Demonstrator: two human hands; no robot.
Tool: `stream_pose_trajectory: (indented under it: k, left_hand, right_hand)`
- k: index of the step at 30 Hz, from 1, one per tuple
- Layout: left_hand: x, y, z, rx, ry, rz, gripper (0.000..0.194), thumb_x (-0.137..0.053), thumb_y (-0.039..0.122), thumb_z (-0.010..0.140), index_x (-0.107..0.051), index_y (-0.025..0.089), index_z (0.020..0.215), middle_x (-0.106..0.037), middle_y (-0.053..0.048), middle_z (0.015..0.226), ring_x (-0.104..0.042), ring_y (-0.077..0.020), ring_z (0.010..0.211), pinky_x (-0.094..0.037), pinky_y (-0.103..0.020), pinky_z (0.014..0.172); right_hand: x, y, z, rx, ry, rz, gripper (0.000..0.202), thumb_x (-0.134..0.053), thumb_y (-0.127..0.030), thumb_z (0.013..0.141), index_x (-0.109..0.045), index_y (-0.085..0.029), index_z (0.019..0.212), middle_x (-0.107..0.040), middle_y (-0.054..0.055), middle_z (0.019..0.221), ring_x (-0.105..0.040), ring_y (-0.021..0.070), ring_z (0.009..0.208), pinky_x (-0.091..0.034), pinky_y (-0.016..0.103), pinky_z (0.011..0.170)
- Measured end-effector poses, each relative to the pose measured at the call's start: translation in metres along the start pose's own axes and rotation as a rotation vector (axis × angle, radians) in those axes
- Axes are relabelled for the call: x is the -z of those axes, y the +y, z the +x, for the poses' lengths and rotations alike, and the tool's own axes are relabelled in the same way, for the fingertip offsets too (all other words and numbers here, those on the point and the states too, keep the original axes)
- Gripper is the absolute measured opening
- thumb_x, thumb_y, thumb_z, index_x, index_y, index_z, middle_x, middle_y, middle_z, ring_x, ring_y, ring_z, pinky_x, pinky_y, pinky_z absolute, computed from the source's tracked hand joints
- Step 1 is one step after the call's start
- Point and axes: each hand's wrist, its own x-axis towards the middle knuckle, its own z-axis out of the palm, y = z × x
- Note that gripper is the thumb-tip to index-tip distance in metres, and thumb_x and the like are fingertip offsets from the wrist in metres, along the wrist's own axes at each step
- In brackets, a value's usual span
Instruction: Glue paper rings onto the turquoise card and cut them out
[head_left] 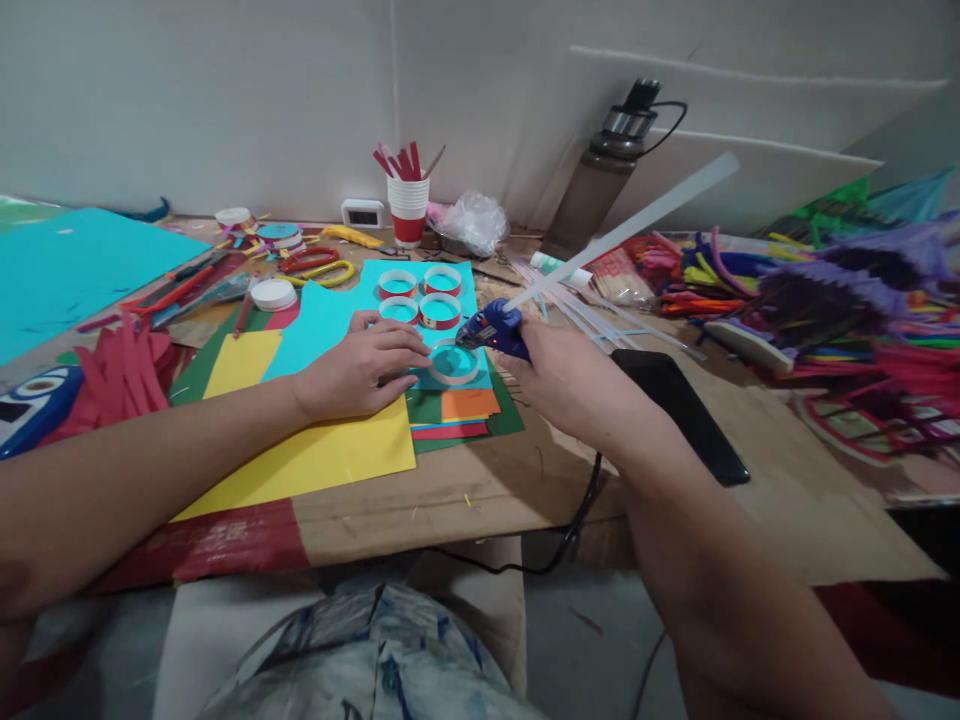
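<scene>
2 forearms (720,520), glue gun (496,329) in right hand (568,382)

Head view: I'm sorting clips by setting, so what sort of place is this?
Likely a craft workspace: a blue glue gun in the right hand, yellow paper, and what look like pipe cleaners.

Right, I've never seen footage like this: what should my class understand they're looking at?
No machine here: a head-worn camera looks forward and down at the wearer's work. The bare right hand grips a blue plastic glue gun, a long translucent glue stick rising from its back. The gun's tip is at a round white ring; the bare left hand rests beside it, contact unclear. Behind stand four red-and-white rings on turquoise paper. On brown cardboard lie a yellow sheet and a black, phone-like rectangle.
</scene>
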Motion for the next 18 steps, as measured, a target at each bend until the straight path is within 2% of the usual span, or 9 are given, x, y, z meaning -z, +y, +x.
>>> stream_pose_trajectory:
  k: [10, 18]
  left_hand:
    - [0.0003, -0.0001, 0.0008, -0.012, 0.013, -0.001, 0.021, -0.056, 0.024, 0.094, -0.072, 0.024, 0.108, -0.074, -0.007, 0.119, -0.062, -0.0291, 0.119, -0.031, -0.053, 0.106]
    - [0.0005, -0.0003, 0.0004, 0.002, 0.000, 0.026, 0.022, -0.055, 0.025, 0.095, -0.071, 0.024, 0.109, -0.075, -0.007, 0.118, -0.062, -0.0281, 0.119, -0.029, -0.053, 0.105]
  right_hand:
    - [-0.0094, 0.0010, 0.0050, 0.040, 0.012, 0.039, 0.029, -0.051, -0.033, 0.097, -0.061, -0.017, 0.119, -0.073, 0.016, 0.110, -0.068, 0.0290, 0.101, -0.049, 0.032, 0.077]
    - [-0.0037, 0.0022, 0.0015, 0.027, 0.009, -0.008, 0.025, -0.050, -0.029, 0.096, -0.063, -0.016, 0.114, -0.073, 0.017, 0.106, -0.069, 0.0305, 0.100, -0.049, 0.033, 0.077]
